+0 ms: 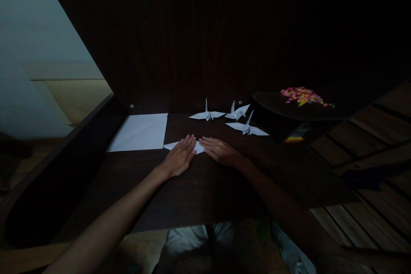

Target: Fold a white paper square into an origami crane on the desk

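A small folded piece of white paper (199,148) lay flat on the dark table (192,192), right in front of the person and under both hands. It was long and thin, and its long way ran from side to side, across the person's front. Its left end came to a point, which poked out past the left hand (180,156) and sat just beside a big white sheet (139,132). The right end was under the fingers of the right hand (222,150), so I could not tell what shape it had. The left hand was nearer to the middle of the folded paper and hid more of it. The right hand only reached over the right end. Both hands were flat, with the fingers straight and close together, and neither one was curled around anything. The left fingers pointed away from the person and a bit to the right, and the right fingers pointed to the left, so the fingertips were near each other. A bit of white paper showed between them. Past the hands stood three paper birds: a left bird (207,115), a back bird (236,114) and a front bird (247,129). Farther right, a pile of bright little bits (302,95) sat on a dark shelf (276,102).
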`<state>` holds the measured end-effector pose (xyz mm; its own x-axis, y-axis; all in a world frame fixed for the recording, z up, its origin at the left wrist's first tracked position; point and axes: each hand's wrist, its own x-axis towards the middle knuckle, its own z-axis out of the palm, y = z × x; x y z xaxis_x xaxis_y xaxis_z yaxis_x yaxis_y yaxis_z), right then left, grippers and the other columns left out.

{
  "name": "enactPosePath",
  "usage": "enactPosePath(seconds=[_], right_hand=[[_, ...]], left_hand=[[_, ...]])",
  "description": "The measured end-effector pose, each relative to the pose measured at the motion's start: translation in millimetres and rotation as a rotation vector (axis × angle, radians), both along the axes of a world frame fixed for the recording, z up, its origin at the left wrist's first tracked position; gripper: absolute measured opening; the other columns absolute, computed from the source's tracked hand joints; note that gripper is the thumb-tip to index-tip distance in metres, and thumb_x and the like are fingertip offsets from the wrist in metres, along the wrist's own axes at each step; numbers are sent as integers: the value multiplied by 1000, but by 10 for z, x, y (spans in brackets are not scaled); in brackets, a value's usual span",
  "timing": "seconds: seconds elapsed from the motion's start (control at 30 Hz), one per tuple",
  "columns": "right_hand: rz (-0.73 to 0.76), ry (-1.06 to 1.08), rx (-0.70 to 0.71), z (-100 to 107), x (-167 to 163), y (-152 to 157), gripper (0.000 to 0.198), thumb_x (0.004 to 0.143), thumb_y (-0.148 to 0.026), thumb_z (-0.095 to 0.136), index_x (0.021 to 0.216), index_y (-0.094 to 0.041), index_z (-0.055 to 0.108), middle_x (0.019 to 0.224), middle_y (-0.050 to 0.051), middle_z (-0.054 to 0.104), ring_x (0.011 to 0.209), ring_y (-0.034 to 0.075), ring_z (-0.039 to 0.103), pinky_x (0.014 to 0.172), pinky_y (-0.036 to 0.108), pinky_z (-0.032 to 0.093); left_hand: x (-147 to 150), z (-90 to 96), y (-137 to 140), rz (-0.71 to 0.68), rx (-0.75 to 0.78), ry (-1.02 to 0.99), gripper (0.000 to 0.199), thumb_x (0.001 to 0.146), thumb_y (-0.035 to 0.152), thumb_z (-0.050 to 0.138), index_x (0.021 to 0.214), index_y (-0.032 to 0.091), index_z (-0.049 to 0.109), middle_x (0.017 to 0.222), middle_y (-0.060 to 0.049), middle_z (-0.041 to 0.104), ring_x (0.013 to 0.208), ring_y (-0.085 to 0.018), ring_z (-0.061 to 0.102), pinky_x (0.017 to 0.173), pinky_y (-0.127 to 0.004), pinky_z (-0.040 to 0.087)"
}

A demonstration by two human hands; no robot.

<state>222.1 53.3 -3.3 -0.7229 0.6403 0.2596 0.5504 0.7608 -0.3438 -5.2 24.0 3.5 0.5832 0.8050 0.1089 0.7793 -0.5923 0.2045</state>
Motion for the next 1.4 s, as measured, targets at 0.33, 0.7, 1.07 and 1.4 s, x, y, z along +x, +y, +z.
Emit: enactPosePath(seconds=[0.33, 0.7, 1.07, 1.4], right_hand=[[-156, -69, -44, -17, -134, -101, 43, 98, -26, 38, 137, -15, 49, 143, 10, 47, 139, 25, 35, 114, 52, 28], [-244, -75, 79, -83, -482, -243, 53, 93, -14, 31, 144, -1, 36, 150, 21, 34, 143, 28, 26, 117, 50, 25], [-220, -148, 25, -30, -402, -230, 52, 99, -27, 27, 147, -6, 32, 154, 15, 27, 144, 25, 24, 117, 45, 23], [-269, -173, 20, -30, -419, -263, 53, 99, -34, 28, 149, -15, 28, 156, 11, 25, 144, 24, 22, 116, 51, 20]], left_hand=[[116, 15, -71, 207, 43, 91, 53, 99, 38, 25, 148, 19, 32, 156, -11, 24, 144, -33, 18, 114, -56, 20], [155, -24, -92, 229, 58, 57, 52, 98, 41, 23, 147, 24, 33, 155, -9, 29, 144, -31, 20, 112, -64, 13], [69, -75, -138, 243, 125, 42, 58, 98, 36, 21, 146, 3, 26, 153, -22, 26, 145, -32, 17, 115, -52, 21], [109, -61, -202, 318, 120, 78, 61, 97, 42, 24, 146, 6, 28, 153, -24, 25, 143, -39, 18, 111, -62, 16]])
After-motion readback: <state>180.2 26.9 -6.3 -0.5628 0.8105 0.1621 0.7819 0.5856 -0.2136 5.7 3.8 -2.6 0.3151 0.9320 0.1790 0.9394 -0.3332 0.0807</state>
